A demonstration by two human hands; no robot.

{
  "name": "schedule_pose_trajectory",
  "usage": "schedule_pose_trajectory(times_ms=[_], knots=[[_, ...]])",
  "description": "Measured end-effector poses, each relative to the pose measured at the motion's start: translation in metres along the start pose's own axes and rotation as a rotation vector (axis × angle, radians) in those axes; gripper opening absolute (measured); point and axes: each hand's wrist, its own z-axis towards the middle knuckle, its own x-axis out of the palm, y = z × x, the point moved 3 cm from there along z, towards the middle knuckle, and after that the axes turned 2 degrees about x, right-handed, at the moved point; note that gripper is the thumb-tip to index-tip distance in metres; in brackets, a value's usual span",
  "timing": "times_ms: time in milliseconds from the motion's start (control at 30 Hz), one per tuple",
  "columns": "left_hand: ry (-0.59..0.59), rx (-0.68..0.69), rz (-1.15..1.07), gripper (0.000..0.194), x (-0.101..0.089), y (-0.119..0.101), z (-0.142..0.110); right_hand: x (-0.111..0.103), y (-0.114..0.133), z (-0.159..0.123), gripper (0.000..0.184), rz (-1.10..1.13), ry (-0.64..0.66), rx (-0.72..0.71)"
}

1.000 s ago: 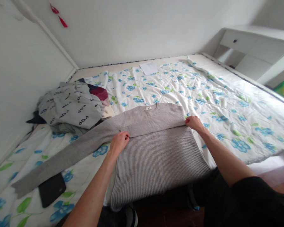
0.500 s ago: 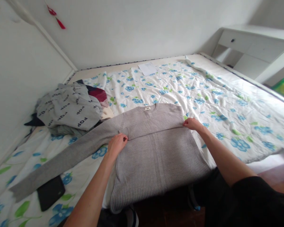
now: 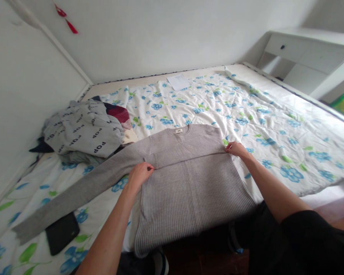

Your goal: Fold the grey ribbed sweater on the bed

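left hand (image 3: 140,175) and right hand (image 3: 235,149) pinch the sweater (image 3: 189,187) (folded sleeve (image 3: 187,151) lying between them).

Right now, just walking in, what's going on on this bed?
A person is handling a grey ribbed sweater laid out on a floral sheet. One sleeve lies folded across the chest; the left hand pinches its lower edge near the cuff end, and the right hand pinches near its shoulder end. The other sleeve stretches out leftward, below a heap of clothes.
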Motion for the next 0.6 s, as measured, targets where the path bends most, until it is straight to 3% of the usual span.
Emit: schedule_pose_trajectory(times_ms=[133, 300, 600], knots=[[-0.031, -0.021, -0.061, 0.020, 0.0000, 0.0009, -0.0012, -0.0017, -0.0019, 0.0012, 0.019, -0.044, 0.012, -0.007], [-0.039, -0.036, -0.068, 0.019, 0.0011, 0.0008, -0.0024, -0.0039, 0.0043, -0.0023, 0.038, -0.137, 0.087, -0.043], [0.008, -0.015, -0.003, 0.023, 0.0045, 0.0046, -0.0008, -0.0018, 0.0035, -0.0040, 0.027, -0.106, 0.047, 0.023]])
